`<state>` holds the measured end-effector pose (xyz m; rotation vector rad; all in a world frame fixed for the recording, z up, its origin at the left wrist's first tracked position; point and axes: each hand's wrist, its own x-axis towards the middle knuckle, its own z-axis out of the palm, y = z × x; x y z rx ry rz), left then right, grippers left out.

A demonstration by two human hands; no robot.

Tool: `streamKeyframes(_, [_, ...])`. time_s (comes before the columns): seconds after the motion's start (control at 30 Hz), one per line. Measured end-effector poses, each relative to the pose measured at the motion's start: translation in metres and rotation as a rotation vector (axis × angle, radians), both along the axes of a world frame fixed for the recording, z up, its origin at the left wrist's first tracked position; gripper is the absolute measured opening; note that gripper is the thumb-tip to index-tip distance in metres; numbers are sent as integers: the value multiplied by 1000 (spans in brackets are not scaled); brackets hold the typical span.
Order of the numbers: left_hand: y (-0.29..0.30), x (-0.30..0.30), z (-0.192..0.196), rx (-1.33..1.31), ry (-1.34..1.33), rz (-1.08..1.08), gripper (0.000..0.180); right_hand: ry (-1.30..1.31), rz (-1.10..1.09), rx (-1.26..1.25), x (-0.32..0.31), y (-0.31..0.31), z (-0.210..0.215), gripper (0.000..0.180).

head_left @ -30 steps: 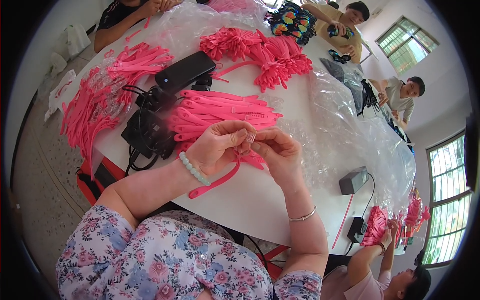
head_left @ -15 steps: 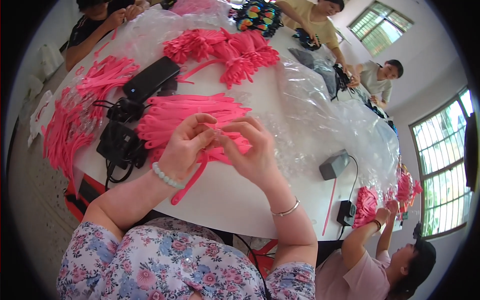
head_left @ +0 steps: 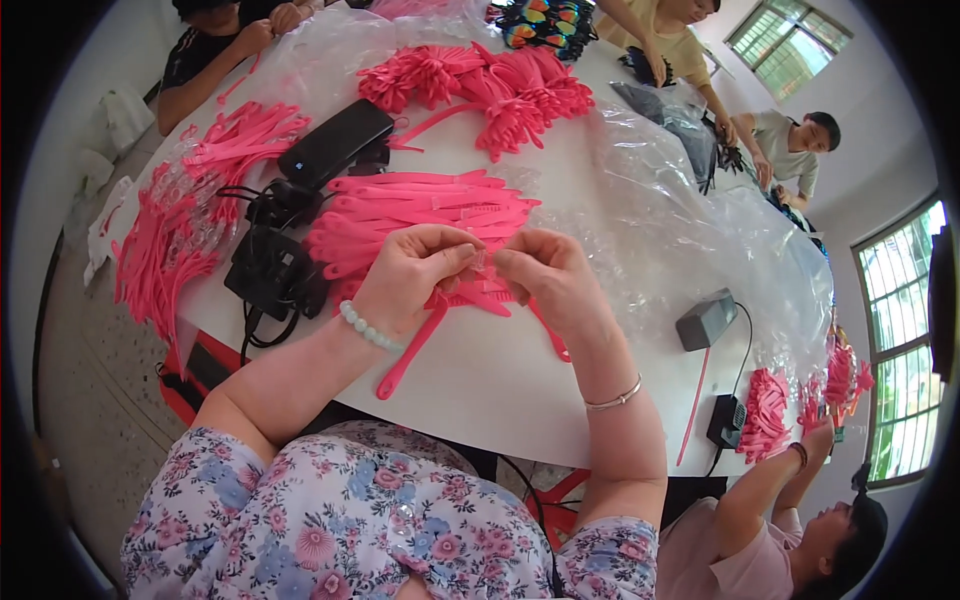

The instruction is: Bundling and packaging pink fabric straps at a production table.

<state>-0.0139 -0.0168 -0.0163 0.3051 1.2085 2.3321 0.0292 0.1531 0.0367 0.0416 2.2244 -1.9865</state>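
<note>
My left hand [head_left: 415,275] and my right hand [head_left: 545,280] meet fingertip to fingertip over the white table [head_left: 480,385]. Between them they pinch a small clear piece [head_left: 483,262]; what it is I cannot tell. A long pink plastic strip [head_left: 412,347] hangs from under my left hand and slants down to the table. Just behind my hands lies a pile of the same pink strips [head_left: 420,215]. A white bead bracelet sits on my left wrist, a thin metal bangle on my right.
Black devices with cables [head_left: 275,270] lie left of my hands, a black case [head_left: 335,145] behind them. More pink strips [head_left: 190,215] at left, pink bundles [head_left: 480,85] at the back, crumpled clear plastic sheet [head_left: 680,230] at right. Other people work around the table.
The view has shifted a little, so the table sits lower and more to the left. My hands stay together at the fingertips, working on the small clear piece and the pink strip.
</note>
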Motion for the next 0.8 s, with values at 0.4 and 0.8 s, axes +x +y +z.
streamKeyframes(0.4, [-4,2,7,21,-39,-51,17,189,72,286,-1,-5,-1,23])
streamKeyframes(0.8, [1,3,6,-125,325,35,22,202,-44,-13,3,-13,-10,23])
